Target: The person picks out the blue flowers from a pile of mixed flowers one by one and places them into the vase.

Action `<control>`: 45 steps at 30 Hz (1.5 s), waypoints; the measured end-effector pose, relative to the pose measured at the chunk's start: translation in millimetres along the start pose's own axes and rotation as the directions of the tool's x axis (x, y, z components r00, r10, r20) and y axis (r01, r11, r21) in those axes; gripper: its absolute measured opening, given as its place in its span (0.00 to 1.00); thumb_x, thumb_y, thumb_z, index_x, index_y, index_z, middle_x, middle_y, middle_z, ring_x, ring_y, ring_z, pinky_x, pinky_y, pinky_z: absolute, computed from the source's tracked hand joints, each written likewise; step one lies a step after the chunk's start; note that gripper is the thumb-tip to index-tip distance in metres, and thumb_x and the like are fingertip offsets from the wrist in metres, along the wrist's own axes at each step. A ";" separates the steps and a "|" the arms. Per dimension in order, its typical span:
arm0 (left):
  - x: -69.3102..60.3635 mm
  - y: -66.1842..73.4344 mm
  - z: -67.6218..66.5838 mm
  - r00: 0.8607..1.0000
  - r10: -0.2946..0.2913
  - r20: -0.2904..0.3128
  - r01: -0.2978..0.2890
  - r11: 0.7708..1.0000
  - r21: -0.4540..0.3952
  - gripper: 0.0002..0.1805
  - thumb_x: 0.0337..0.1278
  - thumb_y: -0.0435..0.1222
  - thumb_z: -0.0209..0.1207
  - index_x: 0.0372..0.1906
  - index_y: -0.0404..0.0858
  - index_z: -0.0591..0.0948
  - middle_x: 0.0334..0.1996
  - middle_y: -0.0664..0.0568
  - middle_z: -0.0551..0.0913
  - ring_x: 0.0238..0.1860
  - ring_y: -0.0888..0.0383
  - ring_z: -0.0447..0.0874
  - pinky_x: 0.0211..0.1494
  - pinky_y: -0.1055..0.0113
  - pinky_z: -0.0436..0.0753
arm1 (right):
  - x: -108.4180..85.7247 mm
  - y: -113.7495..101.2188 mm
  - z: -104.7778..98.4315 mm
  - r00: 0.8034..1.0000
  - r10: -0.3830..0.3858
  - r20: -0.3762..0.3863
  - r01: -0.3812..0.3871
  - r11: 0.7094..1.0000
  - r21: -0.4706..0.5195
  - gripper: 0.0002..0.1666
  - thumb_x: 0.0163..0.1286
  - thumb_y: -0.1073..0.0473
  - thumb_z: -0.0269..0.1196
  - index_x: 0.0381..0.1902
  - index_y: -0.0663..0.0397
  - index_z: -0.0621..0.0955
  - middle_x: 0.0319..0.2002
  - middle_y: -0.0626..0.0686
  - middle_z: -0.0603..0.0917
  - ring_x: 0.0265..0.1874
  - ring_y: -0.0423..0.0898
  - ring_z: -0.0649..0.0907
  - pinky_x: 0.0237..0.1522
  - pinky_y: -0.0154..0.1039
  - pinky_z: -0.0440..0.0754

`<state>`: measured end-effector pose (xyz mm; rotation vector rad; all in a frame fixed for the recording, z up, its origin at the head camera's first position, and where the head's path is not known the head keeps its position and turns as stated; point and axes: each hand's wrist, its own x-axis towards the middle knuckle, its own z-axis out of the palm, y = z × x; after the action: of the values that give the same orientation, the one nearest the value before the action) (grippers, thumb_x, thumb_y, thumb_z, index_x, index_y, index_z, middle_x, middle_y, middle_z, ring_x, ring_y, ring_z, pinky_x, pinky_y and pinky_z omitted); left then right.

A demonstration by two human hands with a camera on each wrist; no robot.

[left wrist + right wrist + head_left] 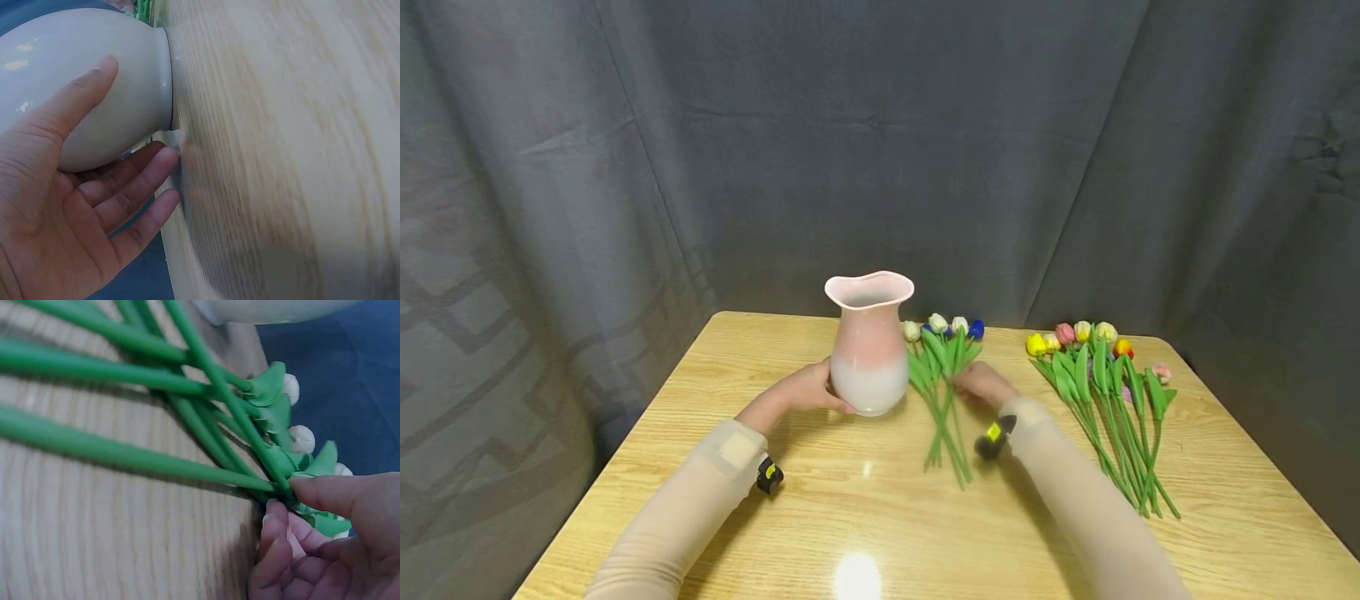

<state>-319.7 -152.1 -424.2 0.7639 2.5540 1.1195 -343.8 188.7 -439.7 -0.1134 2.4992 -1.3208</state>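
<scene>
A pink-and-white vase (868, 358) with a wavy rim stands upright on the table. At its lower left side, my left hand (808, 387) holds it; in the left wrist view the thumb lies along the white body (81, 37) and the fingers reach behind it, near the base. Right of the vase lies a bunch of white and blue tulips with crossed green stems (942, 417). My right hand (987, 385) is at the bunch's right side, and in the right wrist view its thumb and fingers pinch a green stem (231, 403) just below the leaves.
A second bunch of tulips (1101, 392), with yellow, pink, white and orange-red heads, lies on the right part of the wooden table (700, 500). A dark grey curtain (872, 150) hangs behind the table and at its sides.
</scene>
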 end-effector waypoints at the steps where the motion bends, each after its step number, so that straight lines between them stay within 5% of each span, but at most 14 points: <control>1: 0.3 0.0 0.1 1.000 0.000 0.000 0.000 1.000 -0.001 0.44 0.44 0.38 0.75 0.66 0.39 0.64 0.54 0.45 0.78 0.48 0.54 0.80 0.52 0.61 0.79 | -0.2 0.7 -1.1 1.000 0.000 0.005 -0.001 0.999 0.035 0.15 0.71 0.56 0.58 0.26 0.61 0.77 0.17 0.46 0.74 0.15 0.38 0.70 0.20 0.30 0.70; 11: -2.0 0.5 2.0 1.000 -0.001 -0.008 0.001 1.000 0.010 0.45 0.43 0.39 0.75 0.66 0.37 0.64 0.54 0.44 0.78 0.49 0.53 0.79 0.53 0.59 0.78 | -10.3 7.5 -15.4 0.995 -0.005 0.096 -0.029 0.936 0.351 0.16 0.74 0.65 0.53 0.50 0.77 0.74 0.25 0.47 0.80 0.22 0.35 0.76 0.28 0.27 0.78; 20: -1.3 0.5 0.0 1.000 -0.007 -0.001 0.007 1.000 0.000 0.46 0.44 0.41 0.74 0.68 0.40 0.62 0.57 0.45 0.77 0.51 0.53 0.79 0.54 0.59 0.78 | -28.6 -8.8 -46.6 0.996 -0.043 -0.073 0.069 0.914 0.400 0.22 0.72 0.69 0.52 0.59 0.75 0.61 0.35 0.47 0.82 0.31 0.33 0.82 0.35 0.26 0.81; 24: -0.5 -0.5 -0.9 1.000 -0.015 -0.006 0.015 1.000 0.010 0.47 0.43 0.43 0.75 0.69 0.41 0.62 0.57 0.46 0.76 0.53 0.53 0.78 0.55 0.58 0.77 | -40.3 -21.1 -62.3 0.968 -0.130 -0.215 0.190 0.940 0.283 0.26 0.72 0.72 0.50 0.63 0.77 0.56 0.43 0.60 0.80 0.28 0.32 0.82 0.36 0.30 0.83; 29: 0.8 -1.0 -0.5 1.000 -0.008 -0.008 0.008 1.000 0.021 0.48 0.42 0.43 0.75 0.69 0.40 0.61 0.59 0.46 0.76 0.54 0.52 0.76 0.57 0.58 0.76 | -53.0 -30.2 -81.4 0.880 -0.212 -0.426 0.206 0.977 -0.059 0.32 0.71 0.70 0.55 0.70 0.63 0.59 0.45 0.70 0.78 0.30 0.49 0.86 0.32 0.36 0.85; 32: 1.4 -1.6 -0.4 1.000 -0.007 -0.006 0.007 1.000 0.018 0.48 0.42 0.42 0.75 0.69 0.41 0.62 0.58 0.46 0.76 0.54 0.53 0.77 0.57 0.58 0.76 | -59.0 -28.3 -90.5 0.831 -0.270 -0.487 0.146 0.950 -0.277 0.34 0.70 0.70 0.56 0.72 0.56 0.61 0.44 0.70 0.80 0.32 0.58 0.85 0.29 0.41 0.83; 34: 1.4 -1.8 -0.5 1.000 -0.005 -0.005 0.005 1.000 0.017 0.48 0.42 0.43 0.75 0.69 0.41 0.62 0.58 0.46 0.76 0.54 0.53 0.77 0.57 0.58 0.76 | -62.7 -24.3 -94.7 0.819 -0.294 -0.492 0.106 0.921 -0.374 0.34 0.70 0.70 0.56 0.72 0.55 0.62 0.43 0.69 0.80 0.29 0.57 0.83 0.27 0.41 0.80; 37: 1.1 -1.9 -1.2 1.000 -0.004 -0.005 0.004 1.000 0.018 0.48 0.42 0.44 0.75 0.69 0.41 0.62 0.58 0.46 0.76 0.54 0.53 0.77 0.56 0.57 0.77 | -66.8 -13.8 -98.2 0.817 -0.323 -0.477 0.063 0.873 -0.483 0.32 0.68 0.73 0.55 0.70 0.59 0.65 0.37 0.69 0.81 0.19 0.51 0.77 0.21 0.40 0.74; 42: 1.2 -2.2 -1.5 1.000 -0.004 -0.004 0.004 1.000 0.026 0.47 0.42 0.45 0.75 0.68 0.41 0.63 0.58 0.46 0.77 0.54 0.53 0.77 0.57 0.57 0.77 | -73.4 5.7 -100.9 0.864 -0.260 -0.431 -0.032 0.826 -0.562 0.34 0.63 0.77 0.48 0.69 0.60 0.67 0.14 0.59 0.74 0.11 0.44 0.62 0.16 0.37 0.62; 45: 1.2 -2.2 -1.1 1.000 -0.004 -0.001 0.004 1.000 0.024 0.47 0.42 0.44 0.75 0.68 0.41 0.63 0.57 0.46 0.77 0.54 0.53 0.77 0.57 0.57 0.76 | -76.3 14.4 -101.8 0.885 -0.211 -0.415 -0.073 0.817 -0.571 0.36 0.61 0.78 0.44 0.68 0.60 0.68 0.10 0.54 0.69 0.12 0.42 0.58 0.16 0.36 0.61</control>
<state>-322.0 -153.3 -425.1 0.7642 2.5732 1.0907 -301.8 293.8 -380.0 -0.0222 3.2712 -0.5994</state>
